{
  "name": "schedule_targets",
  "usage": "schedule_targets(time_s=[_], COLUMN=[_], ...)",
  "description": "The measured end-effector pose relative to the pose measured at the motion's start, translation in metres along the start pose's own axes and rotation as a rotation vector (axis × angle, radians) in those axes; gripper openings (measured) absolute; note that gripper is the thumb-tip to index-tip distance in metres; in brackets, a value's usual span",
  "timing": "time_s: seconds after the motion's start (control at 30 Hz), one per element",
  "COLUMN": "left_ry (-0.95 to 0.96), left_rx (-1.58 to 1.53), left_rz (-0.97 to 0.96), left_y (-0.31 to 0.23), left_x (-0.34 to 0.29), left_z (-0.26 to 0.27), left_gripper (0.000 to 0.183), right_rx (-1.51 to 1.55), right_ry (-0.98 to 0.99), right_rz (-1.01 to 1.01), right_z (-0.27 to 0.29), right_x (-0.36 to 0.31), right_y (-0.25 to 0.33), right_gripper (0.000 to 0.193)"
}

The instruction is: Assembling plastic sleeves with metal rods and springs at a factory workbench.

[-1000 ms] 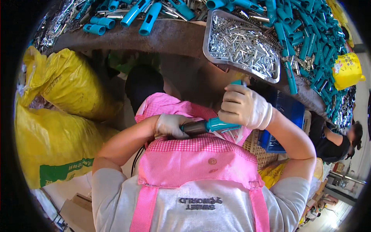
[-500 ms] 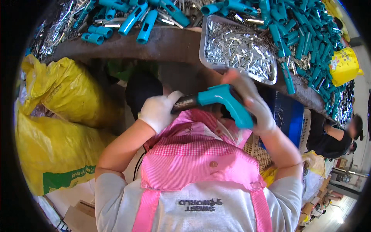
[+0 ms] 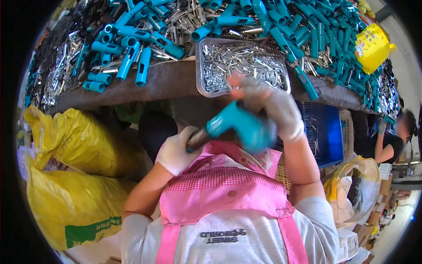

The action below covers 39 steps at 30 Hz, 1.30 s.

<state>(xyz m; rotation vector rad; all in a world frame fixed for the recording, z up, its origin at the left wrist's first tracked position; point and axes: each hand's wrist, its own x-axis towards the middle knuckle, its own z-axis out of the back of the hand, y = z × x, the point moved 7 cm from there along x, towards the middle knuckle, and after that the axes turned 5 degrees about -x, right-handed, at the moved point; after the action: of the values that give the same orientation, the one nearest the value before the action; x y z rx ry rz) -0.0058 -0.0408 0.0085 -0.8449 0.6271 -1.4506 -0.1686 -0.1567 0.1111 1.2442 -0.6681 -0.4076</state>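
My white-gloved left hand [image 3: 178, 152] is closed around the dark shaft of a teal pistol-shaped tool handle [image 3: 239, 127]. The handle lies across my apron front, its grip end to the right and smeared by motion. My right hand [image 3: 281, 112], gloved with bare-looking fingertips, is blurred just above and beside the handle. Its fingers point toward a clear plastic tub [image 3: 200, 66] of small silvery metal pins at the table edge. Whether those fingers hold anything cannot be made out.
Teal plastic tubes [image 3: 143, 66] and metal parts heap across the table. A yellow bucket [image 3: 373, 48] stands at the far right. Yellow sacks [image 3: 79, 202] fill the left; a blue crate [image 3: 327, 136] sits right, below the table edge. Another person [image 3: 393, 141] works at the far right.
My view has shifted, so the table sits lower in it. My right hand has moved up and left relative to the handle, toward the tub. My left hand keeps its hold on the shaft.
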Motion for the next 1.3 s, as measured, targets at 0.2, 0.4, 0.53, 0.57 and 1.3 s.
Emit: schedule_targets(time_s=[0.2, 0.4, 0.53, 0.57, 1.3], left_ry=[0.193, 0.146, 0.097, 0.197, 0.101], left_rx=[0.029, 0.087, 0.008, 0.009, 0.395], left_rz=[0.103, 0.006, 0.119, 0.038, -0.247], left_y=[-0.012, -0.004, 0.016, 0.005, -0.021], left_x=[0.001, -0.011, -0.009, -0.008, 0.004], left_z=[-0.007, 0.004, -0.004, -0.021, -0.009], left_gripper=[0.043, 0.045, 0.04, 0.041, 0.045], right_rx=[-0.319, -0.175, -0.408, -0.511, -1.178], right_ry=[-0.112, 0.13, 0.142, 0.187, -0.315], right_rz=[0.643, -0.168, 0.323, 0.449, 0.388], right_z=[-0.013, 0.003, -0.032, -0.037, 0.01], right_x=[-0.021, -0.011, -0.028, -0.024, 0.015], right_y=[0.072, -0.036, 0.044, 0.056, 0.013], right_gripper=[0.064, 0.033, 0.036, 0.035, 0.043])
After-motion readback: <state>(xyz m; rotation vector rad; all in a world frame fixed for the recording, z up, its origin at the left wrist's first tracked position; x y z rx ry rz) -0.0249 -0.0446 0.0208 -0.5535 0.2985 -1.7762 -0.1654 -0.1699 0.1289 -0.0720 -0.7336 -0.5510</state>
